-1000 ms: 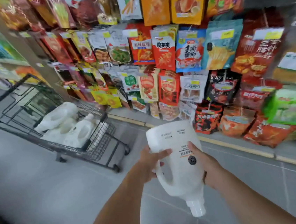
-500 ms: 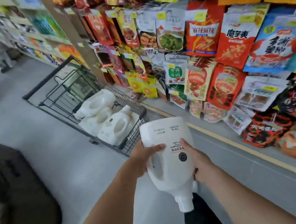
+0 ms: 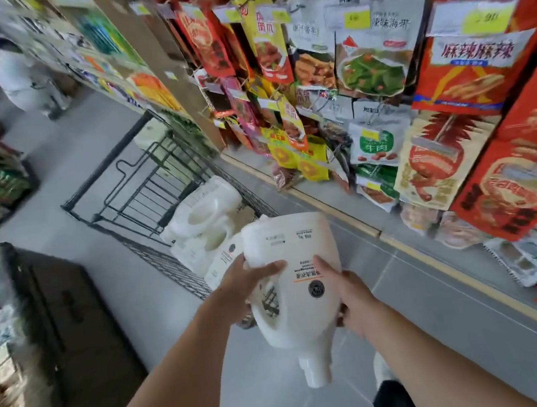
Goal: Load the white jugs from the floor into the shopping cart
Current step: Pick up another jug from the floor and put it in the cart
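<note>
Close in front, mid-air: white jug held in both hands, cap end down and toward the camera.
Grip: left hand holds the handle side with its thumb across the face, and right hand cups the opposite side, thumb on the printed label. Jug base points away, at the near end of the shopping cart. Cart is black wire and stands on the grey floor alongside the snack rack. More white jugs lie piled on their sides in its basket, count unclear. Dark box sits left of the cart. Far down the aisle is a blurred person in white, beside the shelves.
</note>
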Available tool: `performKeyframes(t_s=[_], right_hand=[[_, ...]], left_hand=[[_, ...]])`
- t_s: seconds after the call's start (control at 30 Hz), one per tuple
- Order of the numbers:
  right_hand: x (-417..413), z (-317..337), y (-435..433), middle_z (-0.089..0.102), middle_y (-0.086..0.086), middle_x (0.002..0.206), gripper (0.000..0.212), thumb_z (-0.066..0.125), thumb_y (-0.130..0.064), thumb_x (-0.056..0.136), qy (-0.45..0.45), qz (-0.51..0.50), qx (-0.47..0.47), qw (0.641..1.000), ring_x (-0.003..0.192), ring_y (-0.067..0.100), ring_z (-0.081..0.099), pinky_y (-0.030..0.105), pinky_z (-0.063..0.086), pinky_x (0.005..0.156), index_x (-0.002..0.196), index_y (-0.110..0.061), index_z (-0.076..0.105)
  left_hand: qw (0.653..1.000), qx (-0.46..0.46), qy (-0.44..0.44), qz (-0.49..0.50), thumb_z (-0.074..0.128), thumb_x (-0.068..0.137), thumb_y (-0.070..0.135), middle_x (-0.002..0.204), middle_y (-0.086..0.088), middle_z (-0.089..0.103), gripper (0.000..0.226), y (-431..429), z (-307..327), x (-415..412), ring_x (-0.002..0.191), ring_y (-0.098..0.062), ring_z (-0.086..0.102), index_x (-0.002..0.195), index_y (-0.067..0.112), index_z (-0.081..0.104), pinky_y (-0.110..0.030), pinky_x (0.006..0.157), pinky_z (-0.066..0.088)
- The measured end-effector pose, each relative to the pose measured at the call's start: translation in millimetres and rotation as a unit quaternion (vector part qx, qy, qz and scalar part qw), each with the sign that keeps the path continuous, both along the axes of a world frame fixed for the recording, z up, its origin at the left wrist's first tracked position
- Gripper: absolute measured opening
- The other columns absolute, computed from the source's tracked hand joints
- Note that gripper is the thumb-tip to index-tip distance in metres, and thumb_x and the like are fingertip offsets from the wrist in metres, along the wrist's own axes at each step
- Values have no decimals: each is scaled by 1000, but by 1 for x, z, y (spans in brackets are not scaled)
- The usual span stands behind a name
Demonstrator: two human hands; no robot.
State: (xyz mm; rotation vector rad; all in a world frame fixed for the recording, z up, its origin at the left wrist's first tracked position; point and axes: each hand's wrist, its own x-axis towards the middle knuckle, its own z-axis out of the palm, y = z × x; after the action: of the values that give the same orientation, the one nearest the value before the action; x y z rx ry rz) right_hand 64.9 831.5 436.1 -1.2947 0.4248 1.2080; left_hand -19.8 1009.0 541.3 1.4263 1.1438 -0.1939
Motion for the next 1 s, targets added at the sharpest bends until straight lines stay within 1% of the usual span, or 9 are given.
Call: performKeyframes(t_s=[0.1, 0.2, 0.37, 0.43, 0.53, 0.63, 0.8, 0.93, 1.0], right_hand=[[12, 2, 27, 86, 9, 98, 71, 92, -65, 68, -1, 2, 1, 1000, 95, 38, 81, 57, 63, 83, 119, -17, 77], [17, 2, 52, 86, 8, 99, 70, 93, -64, 68, 5, -16, -11, 1000, 97, 39, 81, 66, 60, 87, 120, -21, 76], [18, -5, 94, 86, 14, 100, 67, 93, -60, 72, 19, -47, -25, 998, 87, 37, 80, 54, 49, 78, 119, -16, 75], [15, -8, 114, 85, 15, 100, 68, 93, -60, 72, 17, -59, -35, 997, 81, 36, 77, 53, 46, 78, 118, -15, 74], [5, -16, 149, 85, 15, 100, 70, 92, -63, 71, 17, -78, -55, 995, 97, 43, 81, 52, 49, 77, 119, -15, 74], [-8, -22, 185, 86, 8, 104, 80, 94, -64, 69, 27, -121, -70, 990, 98, 36, 82, 47, 63, 68, 130, -18, 69], [-25, -31, 239, 86, 2, 109, 66, 91, -59, 75, 43, -182, -94, 978, 103, 29, 81, 43, 63, 67, 128, -23, 74], [-31, -51, 274, 84, 4, 115, 96, 99, -70, 53, 52, -236, -143, 960, 105, 32, 78, 56, 65, 78, 132, -26, 68], [-32, -60, 289, 82, 5, 116, 91, 97, -68, 58, 54, -245, -145, 957, 104, 32, 77, 50, 64, 71, 133, -25, 66]], left_hand=[[1000, -8, 14, 13, 101, 68, 30, 116, -4, 81, 70, 32, -7, 17, 100, -25, 76, 129, 22, 67, -47, 78, 64], [1000, -8, 26, 6, 101, 67, 34, 114, 2, 81, 67, 64, -18, 30, 105, -22, 73, 125, 28, 70, -51, 89, 60], [997, -27, 50, -47, 102, 64, 39, 112, 2, 83, 70, 116, -33, 42, 113, -32, 74, 125, 29, 70, -66, 100, 55], [996, -30, 54, -63, 103, 60, 42, 116, -1, 82, 79, 139, -42, 45, 112, -33, 74, 129, 29, 67, -63, 98, 57], [993, -46, 53, -93, 101, 66, 41, 120, -4, 79, 78, 181, -61, 48, 112, -33, 72, 133, 26, 64, -53, 92, 58], [986, -51, 59, -148, 103, 53, 51, 117, -6, 79, 85, 224, -80, 53, 112, -34, 72, 127, 26, 68, -59, 97, 58], [972, -94, 73, -201, 102, 46, 52, 119, -5, 78, 91, 281, -103, 67, 114, -32, 69, 126, 29, 67, -59, 102, 53], [967, -116, 65, -218, 102, 63, 45, 121, 3, 75, 80, 314, -127, 79, 96, -18, 65, 129, 28, 62, -36, 79, 48], [965, -114, 66, -225, 102, 65, 43, 121, 3, 76, 81, 325, -140, 85, 101, -19, 69, 133, 25, 62, -39, 82, 53]])
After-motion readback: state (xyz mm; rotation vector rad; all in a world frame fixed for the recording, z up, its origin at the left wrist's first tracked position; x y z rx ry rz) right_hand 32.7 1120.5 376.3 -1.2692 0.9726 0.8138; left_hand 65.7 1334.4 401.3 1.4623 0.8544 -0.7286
